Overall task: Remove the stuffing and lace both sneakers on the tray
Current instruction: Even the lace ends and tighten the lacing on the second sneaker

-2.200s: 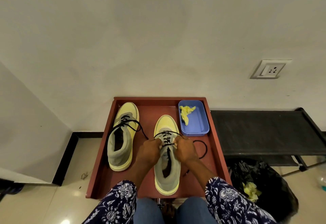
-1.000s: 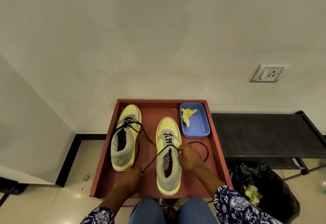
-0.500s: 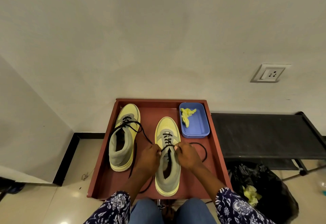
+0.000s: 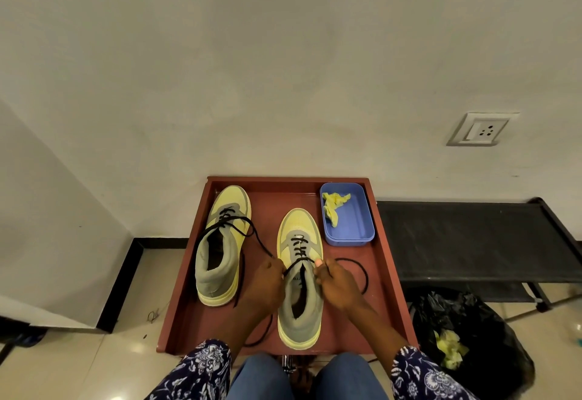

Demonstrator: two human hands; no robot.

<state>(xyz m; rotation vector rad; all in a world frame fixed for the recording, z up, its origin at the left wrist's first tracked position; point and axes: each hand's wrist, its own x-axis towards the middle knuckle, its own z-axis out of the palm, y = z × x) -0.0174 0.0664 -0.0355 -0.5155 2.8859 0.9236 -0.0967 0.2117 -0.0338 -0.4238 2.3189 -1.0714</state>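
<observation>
The black lace (image 4: 300,262) runs taut between the left hand (image 4: 266,286) and right hand (image 4: 338,283), each grip pinching 1 strand.

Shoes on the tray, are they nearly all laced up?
Partly. The stuffing looks out: yellow paper lies in the blue box, and both shoe openings look empty. The left shoe has laces through it, with loose ends trailing on the tray. In hand: the left hand and right hand each pinch the lace on the right shoe. Left: its top holes and any tying.
</observation>
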